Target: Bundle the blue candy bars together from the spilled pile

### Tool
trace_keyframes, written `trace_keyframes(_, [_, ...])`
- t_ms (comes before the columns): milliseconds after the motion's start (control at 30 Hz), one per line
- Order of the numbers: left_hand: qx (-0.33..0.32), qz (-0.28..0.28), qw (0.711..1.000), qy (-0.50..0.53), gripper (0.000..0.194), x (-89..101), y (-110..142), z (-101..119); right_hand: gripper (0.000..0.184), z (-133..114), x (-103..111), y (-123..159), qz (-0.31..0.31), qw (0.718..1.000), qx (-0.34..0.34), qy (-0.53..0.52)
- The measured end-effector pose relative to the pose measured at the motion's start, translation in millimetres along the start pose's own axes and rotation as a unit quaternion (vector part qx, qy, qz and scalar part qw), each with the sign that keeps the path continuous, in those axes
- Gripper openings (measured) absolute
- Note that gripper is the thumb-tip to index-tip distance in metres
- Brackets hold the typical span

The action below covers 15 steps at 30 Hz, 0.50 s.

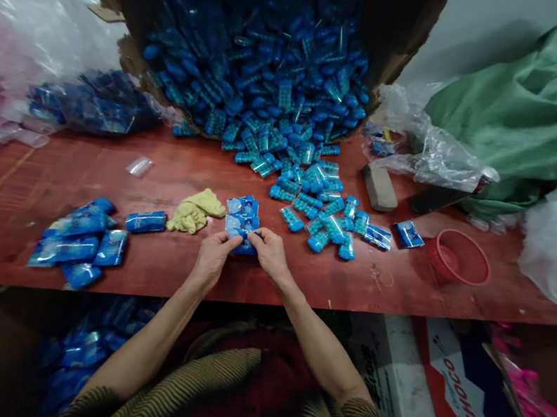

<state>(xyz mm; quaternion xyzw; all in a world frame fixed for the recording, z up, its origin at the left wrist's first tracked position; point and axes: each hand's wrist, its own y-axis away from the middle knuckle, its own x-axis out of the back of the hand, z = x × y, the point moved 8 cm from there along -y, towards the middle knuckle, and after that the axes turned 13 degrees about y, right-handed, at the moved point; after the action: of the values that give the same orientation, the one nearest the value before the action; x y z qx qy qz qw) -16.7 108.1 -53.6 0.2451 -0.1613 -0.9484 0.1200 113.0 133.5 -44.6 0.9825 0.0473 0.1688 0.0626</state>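
The left hand (pixel 212 254) and right hand (pixel 272 254) are pinching blue printed packaging (pixel 243 210), which is lying on the red bench (pixel 255 284) just beyond them. Uneven tugging could tear it; a rightward slip could scatter loose blue packs (pixel 291 219) that are sitting near the right hand.

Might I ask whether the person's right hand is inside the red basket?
No, the right hand is at a blue packet together with the left hand, well apart from the red basket.
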Motion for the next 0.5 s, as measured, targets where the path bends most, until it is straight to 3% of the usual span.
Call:
trace_keyframes(133, [-0.013,0.026,0.999,0.017,0.030,-1.2,-1.9,-2.3,0.026,-3.6,3.1,4.0,0.038,0.998,0.012,0.044])
trace_keyframes(400, [0.003,0.009,0.999,0.037,0.034,-7.8,-9.9,-10.2,0.030,-5.5,2.8,7.0,0.097,0.993,0.011,0.065])
trace_keyframes(500, [0.010,0.007,0.999,0.045,0.036,-8.1,-9.4,-9.8,0.031,-0.2,0.1,3.7,0.078,0.997,0.007,0.026])
